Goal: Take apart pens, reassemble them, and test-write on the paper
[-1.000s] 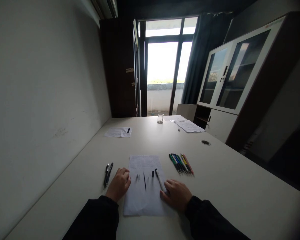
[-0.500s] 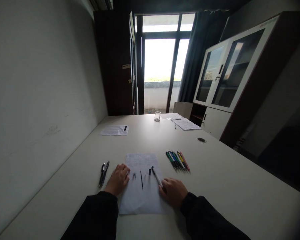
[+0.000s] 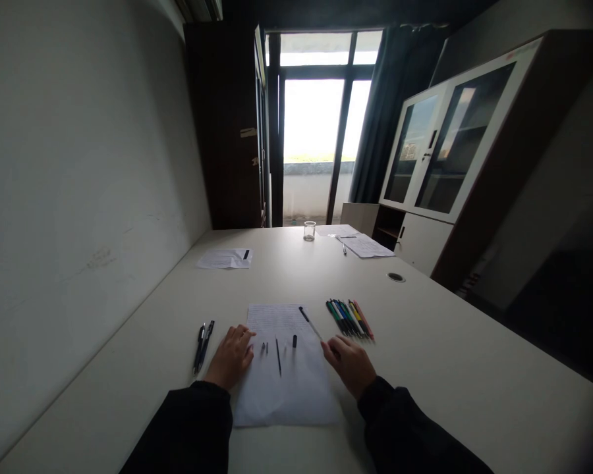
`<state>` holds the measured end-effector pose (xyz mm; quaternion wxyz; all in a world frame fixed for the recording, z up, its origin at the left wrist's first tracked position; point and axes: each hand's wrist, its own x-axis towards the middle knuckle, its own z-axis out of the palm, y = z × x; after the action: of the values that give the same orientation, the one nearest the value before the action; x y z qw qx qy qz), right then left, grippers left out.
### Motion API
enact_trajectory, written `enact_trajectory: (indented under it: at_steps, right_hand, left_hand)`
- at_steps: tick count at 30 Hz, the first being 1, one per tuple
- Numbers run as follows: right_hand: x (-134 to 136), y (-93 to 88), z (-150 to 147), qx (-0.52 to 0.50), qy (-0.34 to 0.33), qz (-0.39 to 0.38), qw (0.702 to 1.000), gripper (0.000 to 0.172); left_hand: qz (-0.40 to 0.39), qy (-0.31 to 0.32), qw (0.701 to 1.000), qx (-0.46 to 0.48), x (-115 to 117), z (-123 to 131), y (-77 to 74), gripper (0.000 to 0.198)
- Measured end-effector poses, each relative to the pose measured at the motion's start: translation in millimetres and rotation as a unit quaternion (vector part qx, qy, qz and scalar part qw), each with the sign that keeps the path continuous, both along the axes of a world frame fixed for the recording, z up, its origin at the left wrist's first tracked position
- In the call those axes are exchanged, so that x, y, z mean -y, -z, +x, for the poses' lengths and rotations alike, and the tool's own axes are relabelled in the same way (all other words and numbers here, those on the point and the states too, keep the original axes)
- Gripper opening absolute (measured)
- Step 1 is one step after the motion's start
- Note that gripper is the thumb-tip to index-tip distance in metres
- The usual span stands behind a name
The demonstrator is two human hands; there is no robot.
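Note:
A lined sheet of paper [image 3: 286, 401] lies in front of me. My left hand [image 3: 232, 355] rests on its left edge, fingers stretched loosely forward, with nothing visible in them. At the sheet's right edge, my right hand [image 3: 348, 361] pinches the rear end of a slim pen [image 3: 310, 320] with a pale barrel and dark front, pointing away and leftward. Between my hands lie a thin dark pen refill [image 3: 279, 357], a black pen cap [image 3: 294, 341] and small pen parts [image 3: 263, 348] too tiny to make out fully.
Two black pens [image 3: 204, 345] lie left of my left hand. A row of several coloured pens [image 3: 349, 318] sits beyond my right hand. Farther back are a glass [image 3: 309, 231], papers [image 3: 368, 246], another sheet [image 3: 222, 259] and a round cable hole [image 3: 396, 278]. A wall borders the left.
My right hand has moved slightly right and away from me, carrying the pen, whose front end now sits farther up the sheet. My left hand stays on the paper.

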<state>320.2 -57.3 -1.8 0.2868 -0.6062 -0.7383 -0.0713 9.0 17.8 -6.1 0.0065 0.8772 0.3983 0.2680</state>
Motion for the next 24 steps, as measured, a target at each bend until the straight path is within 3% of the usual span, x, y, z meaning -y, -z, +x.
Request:
enact_trajectory:
  at_steps: [8, 14, 19, 24]
  right_hand:
    - [-13, -20.9, -14, -0.046, -0.133, 0.045, 0.989, 0.028]
    - [-28, -26.5, -39, 0.013, -0.19, 0.044, 0.981, 0.022]
    - [-34, -23.7, -50, 0.021, -0.217, 0.041, 0.975, 0.021]
    - [-39, -16.9, -40, -0.004, -0.21, 0.028, 0.977, 0.021]
  left_hand:
    - [0.018, 0.017, 0.999, 0.037, 8, 1, -10.3, 0.044]
    - [0.021, 0.063, 0.996, 0.055, 10, 2, -13.7, 0.05]
    - [0.023, 0.11, 0.993, 0.029, 8, 5, -10.2, 0.03]
    - [0.021, 0.102, 0.994, 0.033, 5, 7, -5.4, 0.022]
